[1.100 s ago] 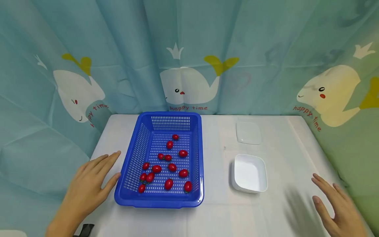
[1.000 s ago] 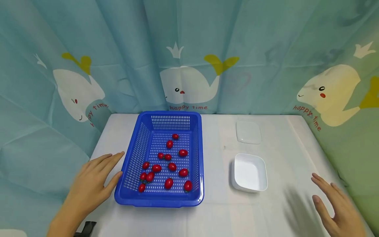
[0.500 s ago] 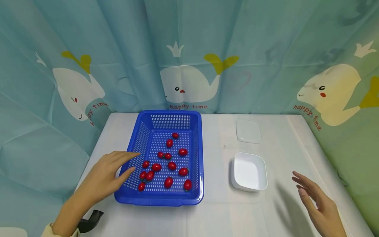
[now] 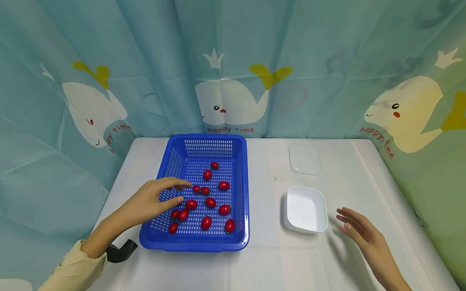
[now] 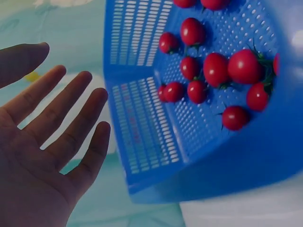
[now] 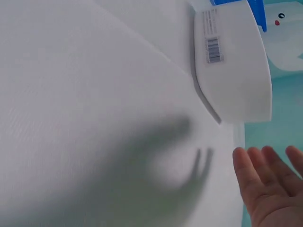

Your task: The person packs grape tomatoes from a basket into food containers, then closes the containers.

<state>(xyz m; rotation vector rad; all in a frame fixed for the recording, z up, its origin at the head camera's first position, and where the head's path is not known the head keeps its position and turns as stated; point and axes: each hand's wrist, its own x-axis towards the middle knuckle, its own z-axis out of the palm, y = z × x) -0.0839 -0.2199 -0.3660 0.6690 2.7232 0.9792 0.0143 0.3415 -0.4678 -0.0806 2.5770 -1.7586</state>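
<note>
Several red cherry tomatoes lie scattered on the floor of a blue plastic basket. Over the basket's left side hovers my left hand, thumb and fingers apart with nothing between them. The left wrist view shows that hand with its fingers spread beside the basket wall. A square white container stands to the right of the basket, with nothing inside. Just right of it my right hand is held above the table, fingers loosely extended and touching nothing. A barcode label marks the container's side.
A clear flat lid lies on the white table behind the white container. A curtain printed with whales closes off the back and both sides. A black strap-like piece sits by my left wrist.
My left hand has moved right, from beside the basket to over its left part. My right hand has moved left, close to the white container. The tomatoes, basket and container stay put.
</note>
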